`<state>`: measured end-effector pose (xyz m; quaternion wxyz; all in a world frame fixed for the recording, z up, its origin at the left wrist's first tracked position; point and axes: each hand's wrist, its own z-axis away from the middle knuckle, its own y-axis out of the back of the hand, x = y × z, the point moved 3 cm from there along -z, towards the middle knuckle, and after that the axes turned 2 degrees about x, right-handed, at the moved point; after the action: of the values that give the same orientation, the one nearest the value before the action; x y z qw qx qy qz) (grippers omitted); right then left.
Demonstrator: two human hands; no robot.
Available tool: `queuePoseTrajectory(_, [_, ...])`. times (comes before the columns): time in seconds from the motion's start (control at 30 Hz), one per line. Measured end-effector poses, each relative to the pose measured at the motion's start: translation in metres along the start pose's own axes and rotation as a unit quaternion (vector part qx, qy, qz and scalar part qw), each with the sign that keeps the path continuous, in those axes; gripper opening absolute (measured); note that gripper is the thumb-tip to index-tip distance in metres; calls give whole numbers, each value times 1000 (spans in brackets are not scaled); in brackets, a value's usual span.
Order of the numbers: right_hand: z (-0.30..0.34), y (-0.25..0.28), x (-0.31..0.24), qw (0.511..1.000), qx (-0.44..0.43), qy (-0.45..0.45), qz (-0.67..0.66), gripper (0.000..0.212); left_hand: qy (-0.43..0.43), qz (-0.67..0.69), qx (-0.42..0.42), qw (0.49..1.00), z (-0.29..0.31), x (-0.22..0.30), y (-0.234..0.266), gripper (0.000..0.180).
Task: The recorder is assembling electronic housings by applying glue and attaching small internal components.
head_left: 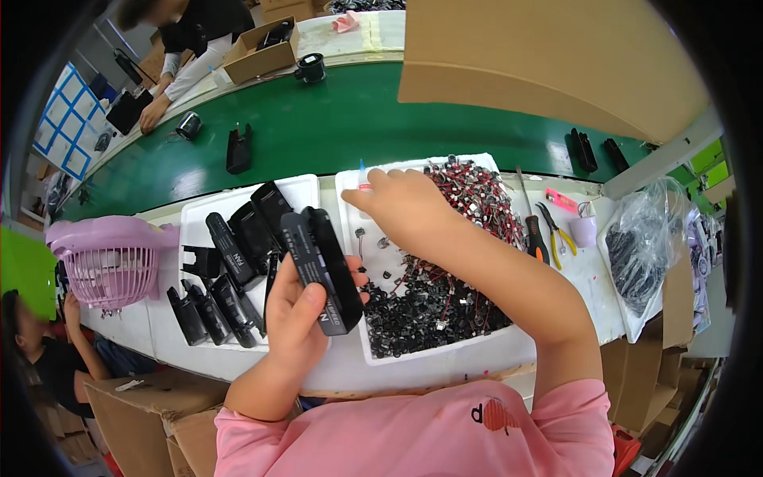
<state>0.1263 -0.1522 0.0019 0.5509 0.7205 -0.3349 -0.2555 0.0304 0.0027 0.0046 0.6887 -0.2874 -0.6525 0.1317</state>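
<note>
In my left hand [298, 318] is a long black plastic casing [338, 278], tilted, its hollow side turned to the right and pale print along its outer side. My right hand [401, 205] is over the far left corner of a white foam tray [373, 356]. Its fingers are closed around a small object with a thin blue tip [362, 168] and a bit of red; the hand hides most of it. Red and black wires with small connectors [477, 199] fill the tray's far part. Small black parts [421, 318] are heaped in its near part.
Another white tray [195, 211] holds several black casings [230, 246]. At left is a purple fan [111, 262]. A screwdriver [534, 230], pliers [560, 234] and a plastic bag [644, 254] lie right. A green conveyor belt [342, 119] runs behind; another person's hand [155, 111] rests beyond it.
</note>
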Motion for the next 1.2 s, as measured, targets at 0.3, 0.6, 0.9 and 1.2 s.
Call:
queuePoseTrajectory(0.3, [0,23,11,981,132,-86,-116,26,85,90,-48,991,-1,-7,4,52])
queuePoseTrajectory(0.6, [63,69,-6,656,229,-189,-694,13,141,93,-78,983,4,-12,-1,58])
queuePoseTrajectory(0.9, [64,64,-20,733,180,-166,-635,18,143,29,-94,985,5,-18,-7,67])
queuePoseTrajectory(1.2, [63,63,-18,766,181,-153,-597,15,141,28,-84,986,3,-18,-7,68])
